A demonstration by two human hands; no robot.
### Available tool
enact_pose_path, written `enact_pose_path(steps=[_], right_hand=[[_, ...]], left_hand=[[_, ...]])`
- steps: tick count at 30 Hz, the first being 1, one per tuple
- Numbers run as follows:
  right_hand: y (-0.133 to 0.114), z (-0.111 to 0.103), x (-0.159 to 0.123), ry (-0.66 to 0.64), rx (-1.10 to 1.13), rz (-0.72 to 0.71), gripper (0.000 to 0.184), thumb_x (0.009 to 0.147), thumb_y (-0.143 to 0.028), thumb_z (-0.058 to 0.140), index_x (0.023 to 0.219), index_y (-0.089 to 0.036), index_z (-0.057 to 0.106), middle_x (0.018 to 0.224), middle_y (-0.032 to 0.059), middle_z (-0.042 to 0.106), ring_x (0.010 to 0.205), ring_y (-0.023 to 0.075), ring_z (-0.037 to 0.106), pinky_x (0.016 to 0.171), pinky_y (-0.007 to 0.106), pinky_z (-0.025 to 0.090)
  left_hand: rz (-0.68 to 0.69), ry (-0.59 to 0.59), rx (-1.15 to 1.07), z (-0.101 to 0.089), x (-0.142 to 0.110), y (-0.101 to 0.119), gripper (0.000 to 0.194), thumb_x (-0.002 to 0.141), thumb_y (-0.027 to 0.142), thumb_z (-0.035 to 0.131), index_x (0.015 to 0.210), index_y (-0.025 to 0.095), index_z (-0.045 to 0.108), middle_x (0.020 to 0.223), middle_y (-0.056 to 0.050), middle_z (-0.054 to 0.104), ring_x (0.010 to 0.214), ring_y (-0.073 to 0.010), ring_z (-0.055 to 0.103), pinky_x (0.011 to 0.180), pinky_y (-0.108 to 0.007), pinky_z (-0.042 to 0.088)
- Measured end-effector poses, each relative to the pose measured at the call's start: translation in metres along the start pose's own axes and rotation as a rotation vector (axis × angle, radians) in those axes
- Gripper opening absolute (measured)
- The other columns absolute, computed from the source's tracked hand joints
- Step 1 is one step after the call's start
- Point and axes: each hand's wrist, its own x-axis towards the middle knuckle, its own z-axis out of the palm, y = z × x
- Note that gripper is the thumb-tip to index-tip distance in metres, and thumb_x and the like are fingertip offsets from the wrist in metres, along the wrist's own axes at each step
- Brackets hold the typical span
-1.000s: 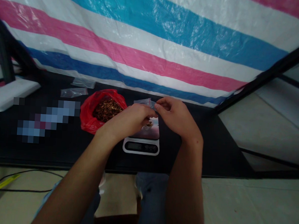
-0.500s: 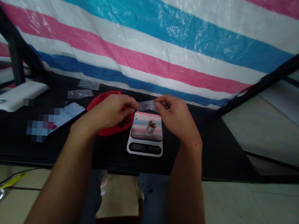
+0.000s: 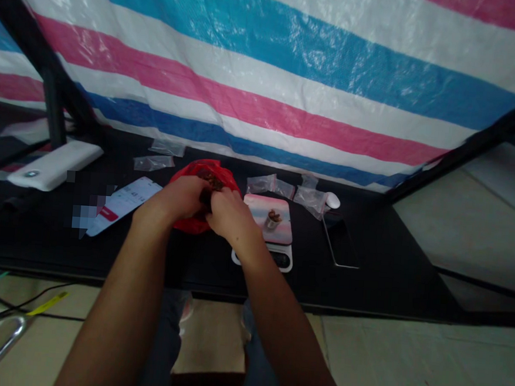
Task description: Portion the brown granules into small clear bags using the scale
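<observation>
Both my hands meet over the mouth of a red plastic bag (image 3: 189, 222) that holds brown pieces. My left hand (image 3: 175, 199) lies on the bag's left side with its fingers curled onto the rim. My right hand (image 3: 232, 216) reaches in from the right, its fingers pinched at the opening; what they hold is hidden. Just to the right stands a small kitchen scale (image 3: 281, 233) with a little cup (image 3: 274, 219) of brown pieces on its platform.
Small clear bags (image 3: 267, 185) lie behind the scale, and more clear bags (image 3: 154, 162) left of the red bag. A white oval object (image 3: 333, 200) and a dark phone (image 3: 341, 241) lie to the right. A paper slip (image 3: 127, 198) and white device (image 3: 56, 164) are left. Striped tarp behind.
My right hand has moved left from behind the scale to the red bag and joined the left hand there. The small clear bag stretched between both hands is no longer seen in them.
</observation>
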Motion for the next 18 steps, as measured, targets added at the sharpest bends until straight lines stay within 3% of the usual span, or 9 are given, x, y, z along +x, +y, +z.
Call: enact_pose_path(steps=[10, 18], right_hand=[[0.002, -0.004, 0.012, 0.040, 0.047, 0.037, 0.027, 0.099, -0.010, 0.055, 0.116, -0.013, 0.075, 0.118, 0.0201, 0.079, 0.111, 0.0312, 0.075, 0.090, 0.037, 0.056], [0.015, -0.024, -0.001, 0.122, 0.119, 0.024, 0.013, 0.095, -0.015, 0.067, 0.094, -0.019, 0.079, 0.100, 0.0115, 0.081, 0.099, 0.0259, 0.076, 0.086, 0.032, 0.052]], left_hand=[[-0.034, -0.016, 0.066, -0.006, -0.003, -0.007, 0.030, 0.087, 0.024, 0.062, 0.107, 0.024, 0.084, 0.107, -0.008, 0.085, 0.099, -0.0255, 0.078, 0.086, -0.031, 0.054], [0.003, 0.045, 0.137, -0.009, -0.004, -0.006, 0.029, 0.088, 0.026, 0.060, 0.103, 0.025, 0.085, 0.103, -0.007, 0.085, 0.095, -0.0258, 0.078, 0.079, -0.030, 0.054]])
